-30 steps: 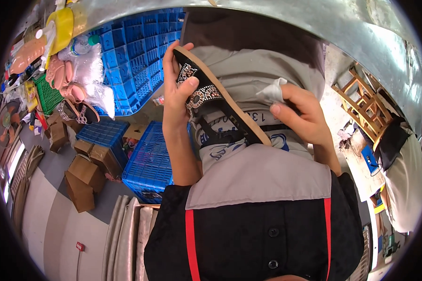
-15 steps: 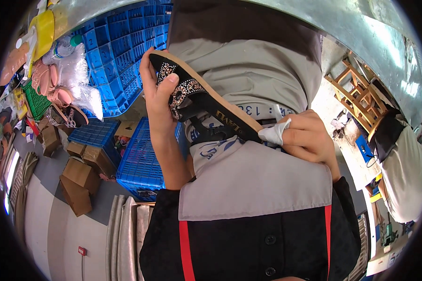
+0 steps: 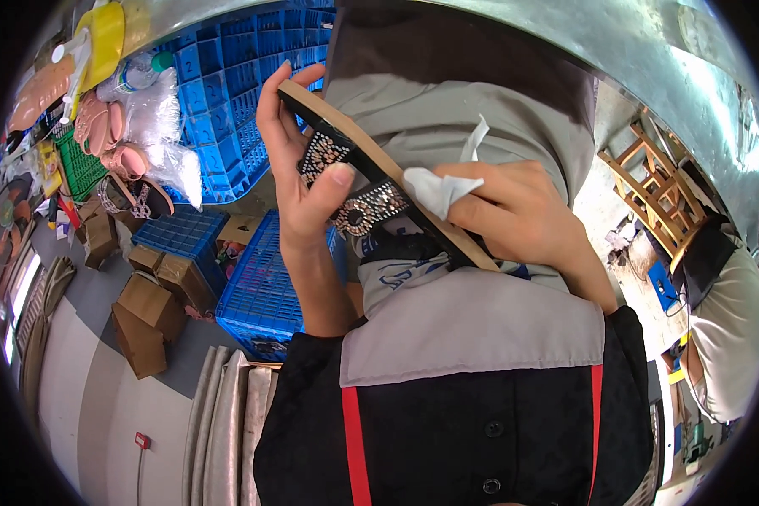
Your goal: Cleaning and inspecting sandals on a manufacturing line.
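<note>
A black sandal [image 3: 369, 209] with rhinestone-studded straps and a tan sole edge is tilted on its side above my lap. My left hand [image 3: 305, 181] grips its toe end, thumb on a studded strap and fingers behind the sole. In my right hand [image 3: 527, 215] a crumpled white cloth [image 3: 438, 190] is pinched, pressed against the sole's edge near the middle of the sandal. The footbed is mostly turned out of sight. A grey apron [image 3: 472, 337] covers my front and lap.
A metal table edge [image 3: 447, 21] runs along the top. Blue crates [image 3: 266, 291] stand at the left, near cardboard boxes [image 3: 146, 325], pink sandals [image 3: 101, 126] and a clear plastic bag [image 3: 164, 139]. At the right are a wooden stool [image 3: 658, 190] and another person's light-clothed leg [image 3: 729, 329].
My left hand has rolled the sandal, turning its footbed away and showing more sole edge. My right hand with the cloth has moved up and left along the edge from the heel end.
</note>
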Available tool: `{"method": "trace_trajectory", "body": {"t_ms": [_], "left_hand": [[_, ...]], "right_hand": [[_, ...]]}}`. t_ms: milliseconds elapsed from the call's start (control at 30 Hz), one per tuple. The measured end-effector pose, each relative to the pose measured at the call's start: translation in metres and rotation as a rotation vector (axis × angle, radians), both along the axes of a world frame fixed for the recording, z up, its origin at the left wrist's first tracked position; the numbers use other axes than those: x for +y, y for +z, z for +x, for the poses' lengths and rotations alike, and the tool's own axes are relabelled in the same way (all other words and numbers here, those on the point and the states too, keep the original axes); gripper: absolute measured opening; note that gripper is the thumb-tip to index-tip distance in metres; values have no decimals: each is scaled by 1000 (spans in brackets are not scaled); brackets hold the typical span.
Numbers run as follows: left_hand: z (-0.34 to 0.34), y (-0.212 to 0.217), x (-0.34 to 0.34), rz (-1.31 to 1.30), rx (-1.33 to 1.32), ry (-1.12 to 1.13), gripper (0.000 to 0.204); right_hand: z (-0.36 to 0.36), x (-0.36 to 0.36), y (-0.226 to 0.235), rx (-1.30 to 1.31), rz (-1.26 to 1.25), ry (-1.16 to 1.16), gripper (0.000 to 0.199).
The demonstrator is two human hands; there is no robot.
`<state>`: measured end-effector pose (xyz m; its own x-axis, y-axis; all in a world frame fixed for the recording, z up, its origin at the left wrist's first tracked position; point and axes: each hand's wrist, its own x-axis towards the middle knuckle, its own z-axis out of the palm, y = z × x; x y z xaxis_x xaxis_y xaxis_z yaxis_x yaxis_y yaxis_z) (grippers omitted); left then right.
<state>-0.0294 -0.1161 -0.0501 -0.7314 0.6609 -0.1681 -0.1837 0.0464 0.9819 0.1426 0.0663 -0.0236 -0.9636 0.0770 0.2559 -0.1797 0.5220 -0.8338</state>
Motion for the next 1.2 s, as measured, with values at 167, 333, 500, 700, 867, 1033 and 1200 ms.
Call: {"method": "trace_trajectory", "body": {"t_ms": [167, 333, 500, 700, 867, 1033, 1200], "left_hand": [[2, 17, 7, -7, 93, -49, 108], [4, 29, 13, -4, 170, -98, 107], [3, 33, 13, -7, 176, -107, 108], [4, 35, 30, 12, 228, -203, 106], [8, 31, 28, -9, 170, -210, 105], [8, 41, 41, -60, 167, -250, 104], [9, 32, 40, -6, 192, -257, 105]], "right_hand": [[-26, -5, 3, 69, 134, -65, 27], [-43, 1, 15, 91, 326, -113, 29], [-20, 11, 40, -33, 298, 23, 36], [-28, 13, 52, -79, 361, -105, 27], [-2, 5, 45, -115, 367, -96, 31], [-13, 11, 55, -133, 416, -157, 34], [8, 2, 48, -128, 374, -202, 34]]}}
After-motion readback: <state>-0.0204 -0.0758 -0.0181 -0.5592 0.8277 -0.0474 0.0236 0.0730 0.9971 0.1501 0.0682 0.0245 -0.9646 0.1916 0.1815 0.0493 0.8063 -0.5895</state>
